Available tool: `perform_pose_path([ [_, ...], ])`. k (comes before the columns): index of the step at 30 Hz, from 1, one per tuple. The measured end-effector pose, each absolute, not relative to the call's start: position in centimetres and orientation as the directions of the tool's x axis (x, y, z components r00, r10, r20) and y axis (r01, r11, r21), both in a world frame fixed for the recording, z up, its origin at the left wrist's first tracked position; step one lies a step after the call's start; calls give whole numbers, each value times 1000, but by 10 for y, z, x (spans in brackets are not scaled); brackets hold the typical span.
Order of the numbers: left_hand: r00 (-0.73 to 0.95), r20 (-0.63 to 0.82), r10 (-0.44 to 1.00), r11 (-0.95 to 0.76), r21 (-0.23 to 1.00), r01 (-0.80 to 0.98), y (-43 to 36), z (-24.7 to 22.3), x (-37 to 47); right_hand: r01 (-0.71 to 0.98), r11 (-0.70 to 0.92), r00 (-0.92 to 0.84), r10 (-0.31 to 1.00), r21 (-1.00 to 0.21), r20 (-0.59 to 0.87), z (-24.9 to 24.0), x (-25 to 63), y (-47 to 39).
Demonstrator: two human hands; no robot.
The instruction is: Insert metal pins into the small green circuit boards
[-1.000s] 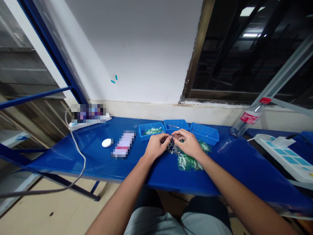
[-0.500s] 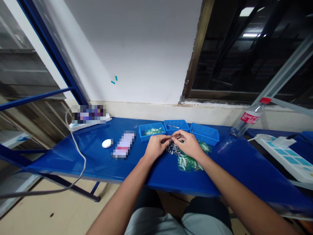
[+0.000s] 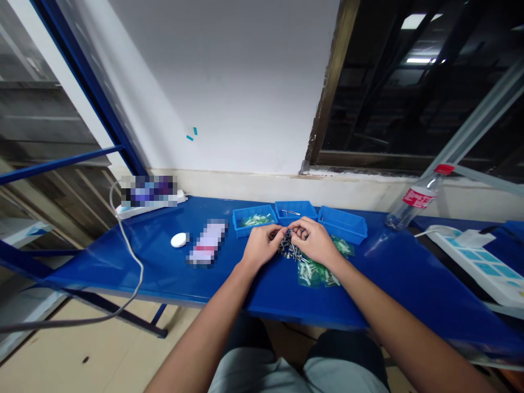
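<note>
My left hand (image 3: 262, 244) and my right hand (image 3: 313, 240) meet fingertip to fingertip above a pile of metal screws (image 3: 290, 250). Both are closed in a pinch; whatever small piece sits between the fingers is too small to name. Under and beside my right wrist lie green-tinted plastic bags (image 3: 313, 273) with pale plugs inside. Just beyond my left hand stands a blue bin (image 3: 242, 231) holding a similar bag. The middle blue bin (image 3: 301, 205) has a few thin metal pieces in it. Behind my right hand is a third blue bin (image 3: 347, 225).
A blurred-out phone-like item (image 3: 207, 243) and a white round object (image 3: 179, 240) lie on the blue table (image 3: 164, 273) at left. A plastic bottle (image 3: 420, 196) with a red cap stands at back right, near a white power strip (image 3: 478, 262). A grey cable (image 3: 133, 251) hangs over the left edge.
The fingertips of both hands have shifted slightly, with my right fingers curling more. The hands stay over the screw pile, and the bins and bags have not moved.
</note>
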State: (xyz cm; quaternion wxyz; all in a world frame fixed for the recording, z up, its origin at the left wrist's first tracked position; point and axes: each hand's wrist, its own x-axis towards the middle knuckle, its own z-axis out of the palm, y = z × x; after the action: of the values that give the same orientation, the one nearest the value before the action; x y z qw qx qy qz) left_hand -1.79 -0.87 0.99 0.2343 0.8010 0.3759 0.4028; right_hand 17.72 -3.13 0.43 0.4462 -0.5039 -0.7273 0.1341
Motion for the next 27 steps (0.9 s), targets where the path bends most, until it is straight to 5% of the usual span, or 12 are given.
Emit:
perform_pose_path([
  [9, 434, 463, 773, -621, 692, 367, -7, 7, -20, 528, 549, -183, 818, -648, 545, 3, 179, -30],
  [21, 371, 524, 766, -638, 690, 343, 0, -3, -18, 472, 401, -69, 905, -785, 420, -2, 173, -30],
  [27, 380, 539, 752, -655, 681, 329, 0, -1, -18, 667, 483, -117, 819, -567, 561, 9, 197, -28],
])
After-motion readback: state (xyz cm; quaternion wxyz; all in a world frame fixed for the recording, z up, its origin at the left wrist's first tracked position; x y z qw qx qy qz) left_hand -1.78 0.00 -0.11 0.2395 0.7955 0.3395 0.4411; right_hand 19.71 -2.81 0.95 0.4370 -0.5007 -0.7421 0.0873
